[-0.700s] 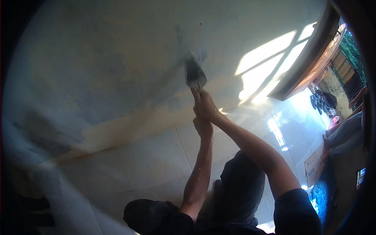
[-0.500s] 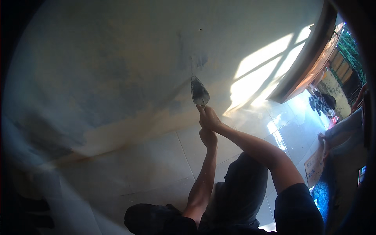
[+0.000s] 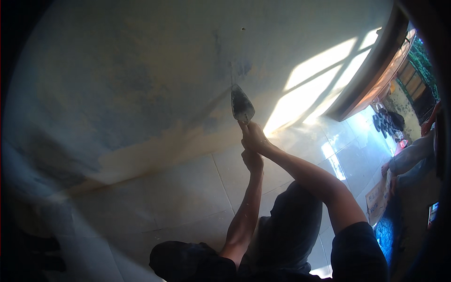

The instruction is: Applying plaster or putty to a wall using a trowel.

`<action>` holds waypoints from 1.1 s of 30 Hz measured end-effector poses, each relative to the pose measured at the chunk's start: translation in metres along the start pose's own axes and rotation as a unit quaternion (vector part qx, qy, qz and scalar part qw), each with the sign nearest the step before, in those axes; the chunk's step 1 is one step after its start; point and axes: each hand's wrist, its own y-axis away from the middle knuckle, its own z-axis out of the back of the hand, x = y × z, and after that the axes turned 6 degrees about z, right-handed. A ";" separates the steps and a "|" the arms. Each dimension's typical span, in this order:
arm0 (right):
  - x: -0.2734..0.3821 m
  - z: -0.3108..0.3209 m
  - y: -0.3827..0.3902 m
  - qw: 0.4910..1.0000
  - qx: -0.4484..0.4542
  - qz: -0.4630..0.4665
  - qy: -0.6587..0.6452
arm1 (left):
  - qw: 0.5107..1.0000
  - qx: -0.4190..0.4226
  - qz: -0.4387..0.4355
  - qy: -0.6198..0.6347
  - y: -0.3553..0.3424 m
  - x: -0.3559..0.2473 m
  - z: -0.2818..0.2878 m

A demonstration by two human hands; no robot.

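A pointed metal trowel [image 3: 242, 104] with a grey-smeared blade has its tip at the patchy, worn wall [image 3: 155, 84], just below a thin vertical line in the surface. My right hand [image 3: 255, 137] is closed around the handle close to the blade. Just below it, my left hand [image 3: 252, 160] is also closed, its fingers wrapped about the lower end of the grip. Most of the handle is hidden by my hands. Dark bluish smudges [image 3: 243, 69] mark the wall above the blade, and a small hole [image 3: 243, 29] sits higher up.
Pale floor tiles [image 3: 188, 192] meet the wall's foot. To the right stands a wooden door or frame edge [image 3: 371, 80], with window light on the wall beside it. Beyond lie several shoes [image 3: 385, 121]. Another person's leg [image 3: 411, 157] and a cardboard piece [image 3: 377, 199] are at the right.
The whole view has shifted slightly, so wall and trowel both sit a little higher. Against the wall, the trowel tip has barely moved; both hands keep their grip.
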 end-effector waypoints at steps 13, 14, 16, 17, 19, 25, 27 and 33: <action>0.013 0.009 -0.004 1.000 -0.009 -0.008 -0.022 | 0.998 0.007 -0.020 0.064 0.002 -0.029 -0.009; 0.023 0.013 -0.006 0.999 -0.031 0.010 -0.024 | 0.997 0.041 0.002 0.066 0.000 -0.038 -0.008; 0.042 0.019 -0.009 0.999 -0.013 -0.015 -0.033 | 0.997 0.052 0.009 0.056 -0.003 -0.048 -0.005; 0.046 0.020 -0.009 0.998 0.000 -0.037 -0.041 | 0.997 0.067 0.013 0.047 -0.002 -0.050 -0.003; 0.036 0.012 -0.004 0.999 -0.010 -0.022 -0.031 | 0.997 0.031 -0.003 0.072 0.006 -0.049 -0.004; 0.030 0.012 -0.014 0.999 -0.027 -0.023 -0.041 | 0.996 0.022 0.010 0.088 0.004 -0.070 -0.005; 0.030 0.016 -0.009 0.996 -0.040 -0.037 -0.064 | 0.996 0.058 0.048 0.042 0.003 -0.071 -0.002; -0.010 0.004 -0.002 0.999 -0.027 -0.014 -0.022 | 0.991 -0.031 -0.118 -0.058 0.008 -0.026 -0.009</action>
